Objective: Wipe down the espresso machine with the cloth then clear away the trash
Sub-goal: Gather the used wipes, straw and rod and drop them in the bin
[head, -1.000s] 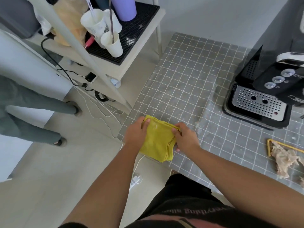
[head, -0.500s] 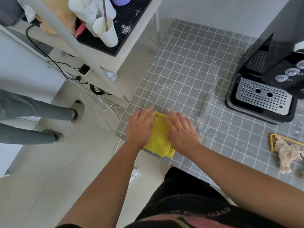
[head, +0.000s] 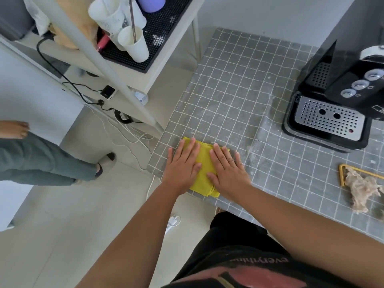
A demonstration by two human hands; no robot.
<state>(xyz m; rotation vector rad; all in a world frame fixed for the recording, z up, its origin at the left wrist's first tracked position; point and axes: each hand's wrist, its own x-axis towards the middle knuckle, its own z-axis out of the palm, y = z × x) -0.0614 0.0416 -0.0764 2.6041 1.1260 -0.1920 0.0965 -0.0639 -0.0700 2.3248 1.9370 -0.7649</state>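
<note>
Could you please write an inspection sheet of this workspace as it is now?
Surface: grey tiled counter, dusty with pale residue.
Job's things: folded yellow cloth at the counter's near edge; espresso machine far right; crumpled tissue trash at right.
Clutter: paper cups on the side shelf.
Hands: left hand and right hand pressed flat on the cloth.
Cables: black and white cables on the floor.
Surroundings: another person's legs at left.

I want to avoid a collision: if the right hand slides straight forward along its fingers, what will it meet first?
The right hand points up-left over the yellow cloth; beyond it lies only bare tiled counter. The way looks free.
</note>
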